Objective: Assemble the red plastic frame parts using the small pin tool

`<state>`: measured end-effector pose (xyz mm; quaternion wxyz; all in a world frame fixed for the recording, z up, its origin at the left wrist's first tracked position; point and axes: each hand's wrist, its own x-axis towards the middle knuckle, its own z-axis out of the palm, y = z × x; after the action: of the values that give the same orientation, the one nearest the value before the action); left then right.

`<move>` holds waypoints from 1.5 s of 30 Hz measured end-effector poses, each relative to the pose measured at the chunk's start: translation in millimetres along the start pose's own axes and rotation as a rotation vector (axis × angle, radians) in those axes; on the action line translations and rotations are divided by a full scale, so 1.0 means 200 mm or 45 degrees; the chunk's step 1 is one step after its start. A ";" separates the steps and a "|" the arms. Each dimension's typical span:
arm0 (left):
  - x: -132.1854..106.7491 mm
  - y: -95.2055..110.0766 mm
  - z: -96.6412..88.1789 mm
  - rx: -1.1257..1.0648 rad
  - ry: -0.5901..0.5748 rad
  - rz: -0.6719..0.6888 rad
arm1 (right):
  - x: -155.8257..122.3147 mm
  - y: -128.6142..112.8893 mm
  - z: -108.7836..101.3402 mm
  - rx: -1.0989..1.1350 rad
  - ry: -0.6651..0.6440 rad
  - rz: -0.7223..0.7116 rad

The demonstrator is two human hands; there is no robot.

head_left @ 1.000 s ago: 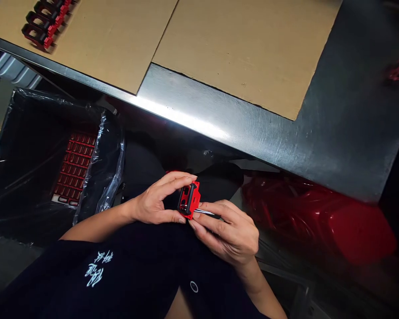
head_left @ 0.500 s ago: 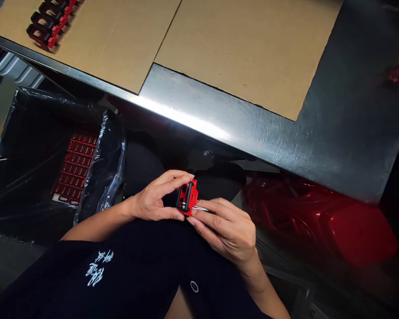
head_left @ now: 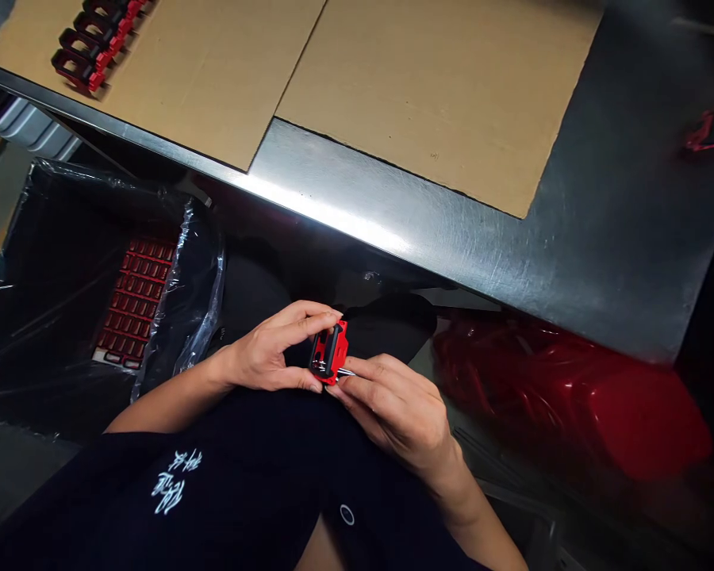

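In front of my dark shirt, I hold a small red-and-black plastic part (head_left: 330, 351) in my left hand (head_left: 267, 349). Its thumb is on the near end of the part and its fingers are on the far end. My right hand (head_left: 396, 408) pinches a thin silvery metal rod (head_left: 346, 372) that meets the red side of the part. The right fingertips are close against the part's near corner. Most of the rod is hidden under those fingers, so its full shape cannot be made out.
Cardboard sheets (head_left: 440, 103) cover much of the metal table (head_left: 481, 246). A row of red-and-black parts (head_left: 95, 47) stands at its far left. A plastic-lined bin (head_left: 29, 317) at left holds stacked red parts (head_left: 134, 301). A red plastic-wrapped bundle (head_left: 631, 404) is at right.
Both hands have shifted slightly left with the plastic part. Less of the metal rod shows between the part and my right fingers.
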<state>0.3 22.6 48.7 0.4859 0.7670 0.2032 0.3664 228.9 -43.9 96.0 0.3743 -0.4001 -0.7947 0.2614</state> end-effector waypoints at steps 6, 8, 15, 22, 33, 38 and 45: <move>0.01 0.00 -0.01 0.002 -0.012 -0.025 | 0.00 0.00 0.01 -0.045 -0.001 -0.033; 0.00 0.00 -0.01 0.015 -0.001 -0.021 | 0.00 0.00 0.01 -0.082 -0.001 -0.027; -0.02 -0.02 0.03 -0.154 0.135 -0.133 | 0.02 -0.01 0.03 -0.239 0.122 -0.019; -0.02 0.03 0.08 -0.907 0.335 -0.430 | 0.08 0.26 -0.05 -0.384 0.534 0.225; -0.03 0.03 0.10 -0.891 0.444 -0.387 | 0.35 0.85 -0.11 -0.654 0.603 0.713; -0.04 0.02 0.10 -0.814 0.405 -0.336 | 0.36 0.87 -0.11 -0.584 0.694 0.657; -0.06 -0.02 0.12 -0.540 0.323 -0.107 | 0.25 0.41 -0.01 0.128 0.932 0.601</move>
<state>10.4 2.8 34.4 0.6217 0.5866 0.2129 0.4735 247.6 42.5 57.9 0.5801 -0.6183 -0.4829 0.2191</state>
